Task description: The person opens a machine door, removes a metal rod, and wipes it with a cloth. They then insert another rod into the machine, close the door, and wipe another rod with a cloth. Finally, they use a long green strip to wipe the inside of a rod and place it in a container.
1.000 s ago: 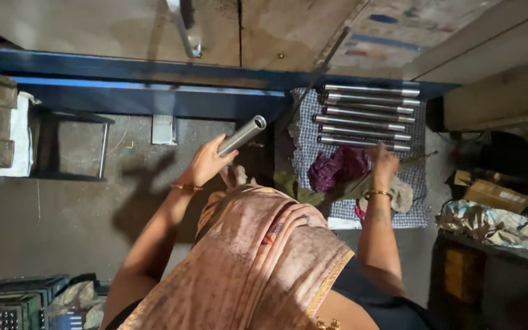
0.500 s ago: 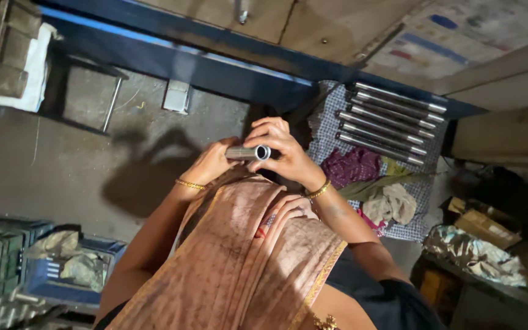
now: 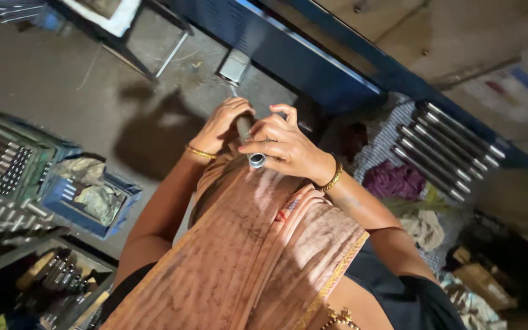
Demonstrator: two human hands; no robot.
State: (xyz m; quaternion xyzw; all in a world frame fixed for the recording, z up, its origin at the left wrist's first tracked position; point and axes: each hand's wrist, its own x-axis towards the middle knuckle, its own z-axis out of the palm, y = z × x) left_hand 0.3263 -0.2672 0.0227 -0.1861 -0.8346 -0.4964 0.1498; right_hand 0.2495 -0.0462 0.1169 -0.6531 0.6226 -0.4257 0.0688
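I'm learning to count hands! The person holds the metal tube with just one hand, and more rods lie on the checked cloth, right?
Not quite. Both hands hold the tube: the left hand and the right hand grip it together, as the head view shows. The rest is right: more rods lie on the checked cloth.

I see 1 grey metal tube [image 3: 249, 143], open end toward me, gripped between my hands, angled downward.

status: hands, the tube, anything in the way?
Left hand and right hand both gripping one metal tube, open end toward camera. Row of similar rods lies on checked cloth to the right. Nothing between hands and tube.
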